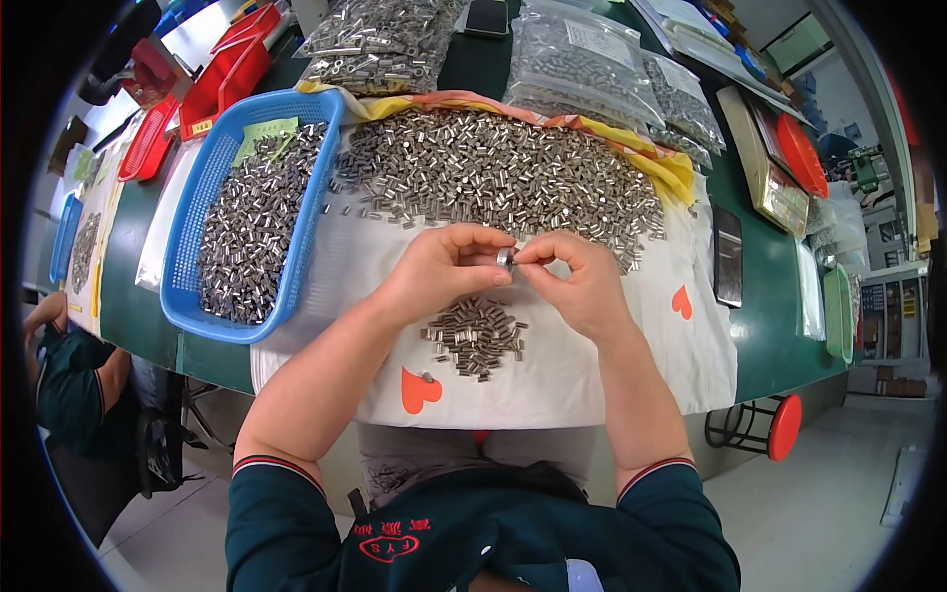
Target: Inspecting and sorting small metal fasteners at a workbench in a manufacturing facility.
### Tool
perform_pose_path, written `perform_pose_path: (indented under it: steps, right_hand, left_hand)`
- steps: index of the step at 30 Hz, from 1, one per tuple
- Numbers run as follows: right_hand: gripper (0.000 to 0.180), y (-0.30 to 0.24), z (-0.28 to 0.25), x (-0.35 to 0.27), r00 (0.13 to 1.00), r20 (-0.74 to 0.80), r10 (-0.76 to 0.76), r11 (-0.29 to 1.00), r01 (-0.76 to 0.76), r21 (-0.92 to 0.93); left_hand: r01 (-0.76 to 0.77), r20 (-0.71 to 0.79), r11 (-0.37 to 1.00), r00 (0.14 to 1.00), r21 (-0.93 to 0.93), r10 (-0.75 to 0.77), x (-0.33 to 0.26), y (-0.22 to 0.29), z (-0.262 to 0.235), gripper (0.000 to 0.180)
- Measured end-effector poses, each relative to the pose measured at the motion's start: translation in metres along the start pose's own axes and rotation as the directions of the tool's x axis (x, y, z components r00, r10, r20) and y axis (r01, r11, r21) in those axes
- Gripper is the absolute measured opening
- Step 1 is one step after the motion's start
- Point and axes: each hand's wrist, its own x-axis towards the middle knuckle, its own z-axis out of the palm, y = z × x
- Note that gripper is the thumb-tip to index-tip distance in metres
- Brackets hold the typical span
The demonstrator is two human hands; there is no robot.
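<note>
My left hand (444, 264) pinches a small round metal ring (504, 259) between thumb and fingertips. Fingertips of my right hand (580, 281) are pressed together right against the ring's other side; whatever they grip is too small to make out. Both hands hover over a white cloth (552, 385). Below them lies a small pile of short metal cylinders (475, 337). Beyond them spreads a much larger heap of similar cylinders (513, 168). One loose cylinder (427, 377) rests on a red heart printed on the cloth.
A blue plastic basket (176, 266) full of metal cylinders stands at the left. Bags of metal parts (380, 44) and clear bags (582, 59) line the back. A dark phone (727, 257) lies right. Red trays (212, 84) sit far left; a person (84, 385) sits beyond.
</note>
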Motion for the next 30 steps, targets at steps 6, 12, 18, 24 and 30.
perform_pose_path:
  steps: [6, 12, 18, 24, 30]
  right_hand:
    - [0.010, 0.004, 0.007, -0.004, 0.989, -0.083, -0.121, 0.985, 0.109, -0.132]
    - [0.011, 0.008, 0.016, -0.002, 0.933, -0.123, -0.339, 0.892, 0.277, -0.357]
    - [0.011, 0.004, -0.001, -0.002, 0.997, -0.011, -0.074, 0.992, 0.072, -0.100]
    - [0.014, 0.010, -0.021, 0.004, 0.959, 0.211, 0.187, 0.978, -0.202, 0.053]
    - [0.013, 0.035, -0.012, 0.012, 0.990, -0.144, 0.007, 0.928, -0.060, -0.367]
  left_hand:
    - [0.024, -0.014, 0.999, 1.000, 0.027, -0.023, 0.002, -0.001, 0.002, 0.032]
    - [0.009, -0.102, 0.989, 0.995, 0.149, 0.006, 0.002, -0.003, 0.004, 0.033]
    - [0.041, -0.018, 0.998, 0.999, 0.052, -0.040, 0.001, 0.000, 0.002, 0.032]
    - [0.062, 0.126, 0.980, 0.988, 0.187, -0.087, -0.008, 0.002, 0.008, 0.032]
    - [0.019, 0.168, 0.936, 0.982, 0.350, -0.083, -0.005, 0.006, 0.011, 0.033]
